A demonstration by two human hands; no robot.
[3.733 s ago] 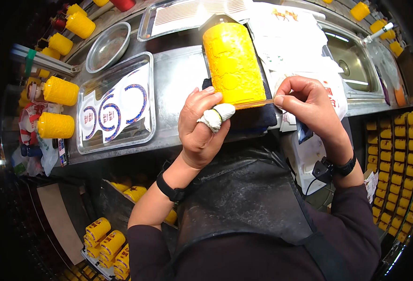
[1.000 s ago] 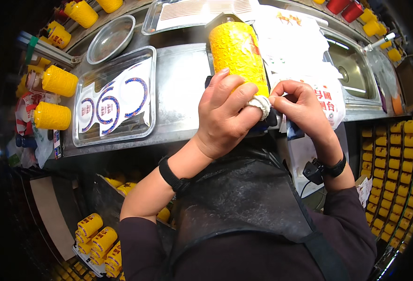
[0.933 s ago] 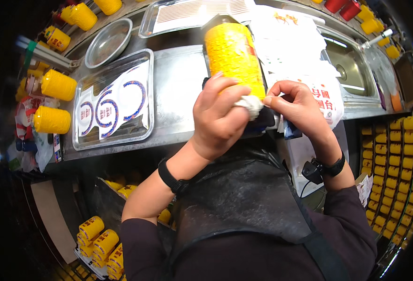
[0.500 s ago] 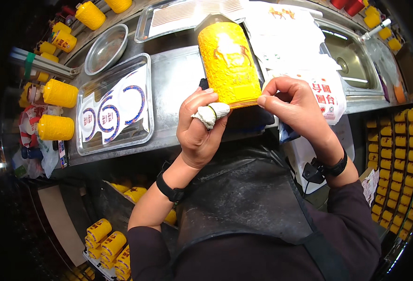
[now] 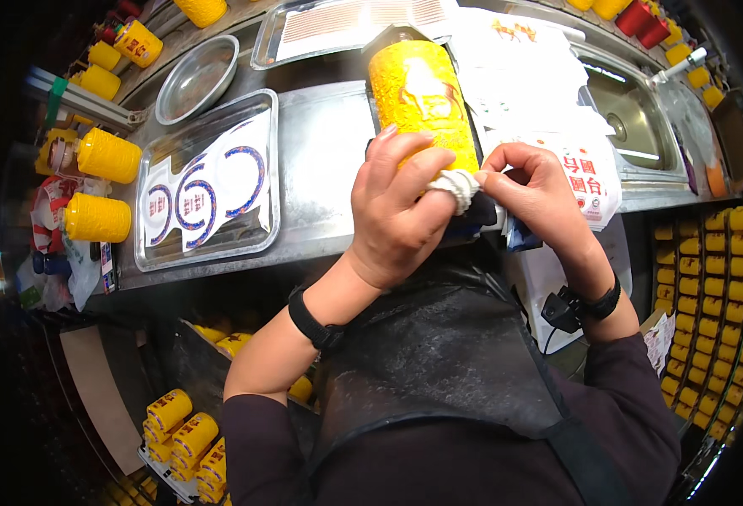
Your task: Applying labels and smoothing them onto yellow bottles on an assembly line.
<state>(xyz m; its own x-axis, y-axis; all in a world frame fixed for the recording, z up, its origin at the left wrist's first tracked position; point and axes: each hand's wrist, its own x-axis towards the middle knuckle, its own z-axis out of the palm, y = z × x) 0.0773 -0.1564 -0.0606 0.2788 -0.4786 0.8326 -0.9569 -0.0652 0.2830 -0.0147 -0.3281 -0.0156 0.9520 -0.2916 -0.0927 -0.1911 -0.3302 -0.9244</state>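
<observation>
A yellow embossed bottle [image 5: 418, 93] with a horse picture lies on its side over a dark cloth, its neck pointing away from me. My left hand [image 5: 401, 198] is closed over the bottle's near part, fingers curled on its surface. White cloth [image 5: 457, 189] is wrapped round one of its digits and touches the bottle's near end. My right hand [image 5: 527, 190] pinches thumb and forefinger together at the near right edge of the bottle, beside the white cloth. Whatever those fingertips hold is too small to make out.
A clear tray [image 5: 274, 169] with blue-edged labels lies left, a metal bowl [image 5: 162, 105] behind it. Printed white sheets [image 5: 515, 76] lie right, before a sink [image 5: 633, 126]. Yellow bottles [image 5: 110, 156] stand at left; many more yellow containers [image 5: 708, 291] fill a rack at right.
My left hand has moved right and up over the bottle, bringing the white cloth to its near right edge. My right hand keeps its pinch there. The view has shifted slightly.
</observation>
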